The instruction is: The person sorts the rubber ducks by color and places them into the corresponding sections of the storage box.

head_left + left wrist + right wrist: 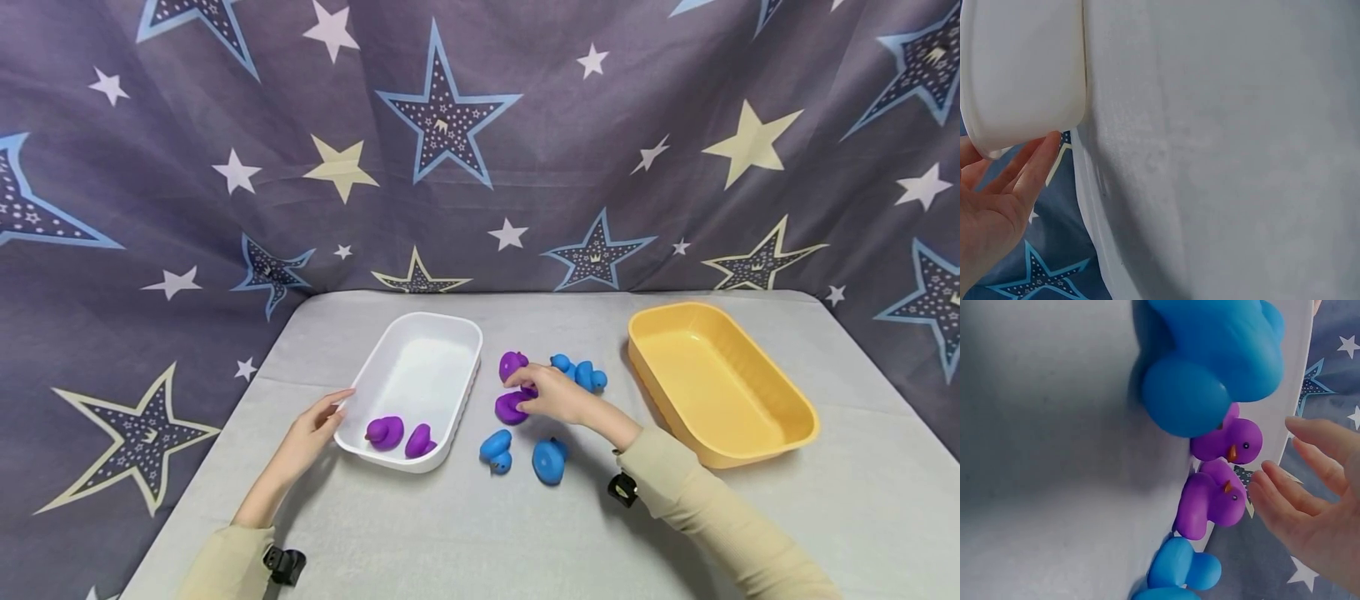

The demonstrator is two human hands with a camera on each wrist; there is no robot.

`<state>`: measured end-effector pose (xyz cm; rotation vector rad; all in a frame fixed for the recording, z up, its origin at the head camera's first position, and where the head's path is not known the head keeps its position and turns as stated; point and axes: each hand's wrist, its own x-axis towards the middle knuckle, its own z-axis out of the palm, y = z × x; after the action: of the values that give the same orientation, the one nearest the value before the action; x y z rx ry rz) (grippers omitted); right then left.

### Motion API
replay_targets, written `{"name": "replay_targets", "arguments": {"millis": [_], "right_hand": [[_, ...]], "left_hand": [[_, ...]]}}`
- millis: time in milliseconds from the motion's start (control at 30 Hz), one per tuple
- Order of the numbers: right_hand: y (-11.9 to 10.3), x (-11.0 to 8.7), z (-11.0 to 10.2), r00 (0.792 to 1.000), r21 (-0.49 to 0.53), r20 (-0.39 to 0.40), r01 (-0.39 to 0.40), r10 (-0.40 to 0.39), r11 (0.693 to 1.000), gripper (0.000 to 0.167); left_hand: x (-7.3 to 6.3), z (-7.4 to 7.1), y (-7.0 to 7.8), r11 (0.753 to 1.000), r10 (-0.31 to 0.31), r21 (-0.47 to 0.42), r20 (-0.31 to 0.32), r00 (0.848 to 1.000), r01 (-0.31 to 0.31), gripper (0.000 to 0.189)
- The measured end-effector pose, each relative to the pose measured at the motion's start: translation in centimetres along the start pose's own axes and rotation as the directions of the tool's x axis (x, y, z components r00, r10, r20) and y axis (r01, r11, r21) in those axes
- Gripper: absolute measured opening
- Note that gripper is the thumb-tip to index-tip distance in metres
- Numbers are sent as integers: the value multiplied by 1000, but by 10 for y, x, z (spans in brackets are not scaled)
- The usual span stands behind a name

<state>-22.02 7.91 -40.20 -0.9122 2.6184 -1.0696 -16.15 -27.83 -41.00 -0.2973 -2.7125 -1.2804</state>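
Note:
My left hand (309, 433) is at the near left of the white tub (358, 377), its straight fingertips touching the outer wall (1022, 75). Two purple rubber ducks (386, 432) lie in the tub's near end. Over two more purple ducks on the table, my right hand (553, 393) hovers with fingers spread. The farther purple duck (512, 364) is just beyond the fingertips; the nearer purple duck (510, 408) is partly covered by the thumb. In the right wrist view, a gap shows between the hand (1316, 500) and the purple duck (1194, 506).
Blue ducks surround the right hand: a pair (590, 377) behind it, one (495, 451) near the tub and another (550, 461) in front of the wrist. A yellow tub (712, 375) stands at the right of the grey-covered table. A star-patterned cloth (480, 217) hangs behind.

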Motion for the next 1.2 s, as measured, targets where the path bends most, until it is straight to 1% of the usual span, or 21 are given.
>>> {"name": "replay_targets", "arguments": {"millis": [67, 133, 200, 300, 367, 467, 600, 733, 900, 1200], "right_hand": [[0, 0, 0, 1000, -11, -1, 4, -4, 1000, 31], [2, 1, 1, 1000, -22, 0, 7, -7, 1000, 30], [3, 1, 2, 1000, -39, -1, 7, -7, 999, 30], [5, 2, 3, 1000, -40, -3, -5, 5, 999, 30], [6, 3, 4, 1000, -42, -5, -12, 12, 999, 29], [9, 5, 6, 1000, -52, -7, -12, 12, 999, 28], [11, 6, 6, 1000, -57, -1, -13, 13, 998, 26], [12, 7, 7, 1000, -55, 2, -16, 16, 998, 26], [13, 7, 8, 1000, -62, 3, 8, -8, 998, 25], [11, 7, 8, 1000, -57, 14, 12, -11, 998, 23]], "left_hand": [[-1, -1, 6, 1000, 7, -11, -5, 1000, -7, 31], [-1, -1, 6, 1000, 3, -13, -6, 1000, -4, 31], [0, 0, -2, 1000, 2, -6, 0, 1000, -2, 31], [3, 1, -17, 1000, -2, -8, 9, 1000, 2, 33], [4, 2, -24, 1000, 2, -10, 11, 1000, -2, 33], [1, 1, -11, 1000, 3, -12, 4, 1000, -3, 32], [-2, -2, 11, 1000, 11, -5, -2, 1000, -11, 31], [-2, -2, 12, 1000, 14, -4, -3, 1000, -14, 31], [-2, -2, 11, 1000, 2, 6, -10, 1000, -2, 31], [-2, -3, 12, 1000, -1, -8, 7, 1000, 1, 31]]}}
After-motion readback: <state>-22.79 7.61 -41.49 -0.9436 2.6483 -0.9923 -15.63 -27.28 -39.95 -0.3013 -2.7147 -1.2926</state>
